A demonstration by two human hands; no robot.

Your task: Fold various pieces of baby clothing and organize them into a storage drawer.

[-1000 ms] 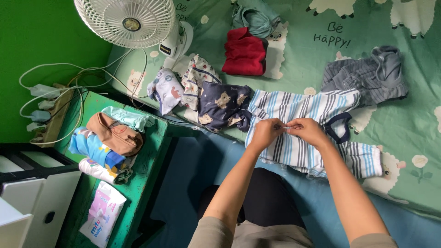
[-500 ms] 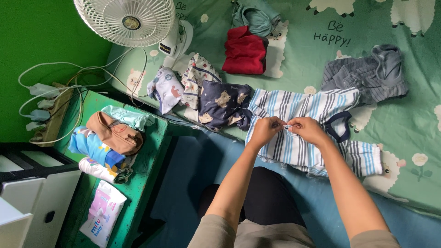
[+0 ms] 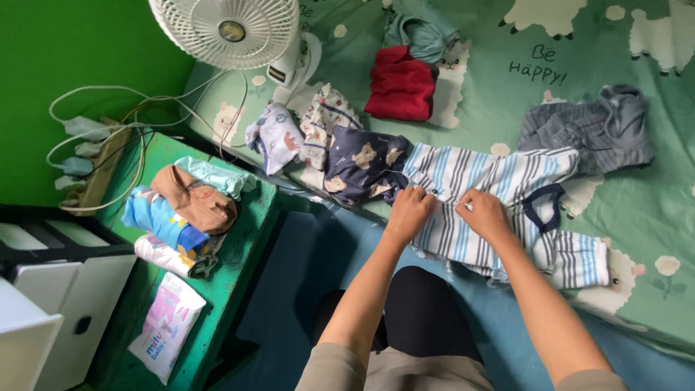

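Right now we have both hands down on the striped baby romper (image 3: pixel 499 188), which lies flat on the green sheep-print bedsheet (image 3: pixel 651 210) near the edge of the bed. Our left hand (image 3: pixel 409 213) rests on the romper's left edge with the fingers curled, pinching the fabric. Our right hand (image 3: pixel 483 215) sits just beside it, near the middle of the garment, fingers bent and closed on a small fold of the cloth. The two hands are near each other but apart.

Just left of the romper we see a navy garment with bear print (image 3: pixel 362 165), touching its edge, then a patterned white piece (image 3: pixel 326 124) and a small pale one (image 3: pixel 275 137). A folded red garment (image 3: pixel 402 88) lies further up the bed, with a teal one (image 3: pixel 420 29) above it. A crumpled grey striped garment (image 3: pixel 594 130) sits to the upper right, touching the romper's top corner. A white electric fan (image 3: pixel 232 32) stands at the bed's upper left.

Beside the bed, a green side table (image 3: pixel 246 239) carries a pile of small folded clothes (image 3: pixel 181 210) and a pack of baby wipes (image 3: pixel 166 326). A power strip with white plugs (image 3: pixel 87 156) lies against the green wall.
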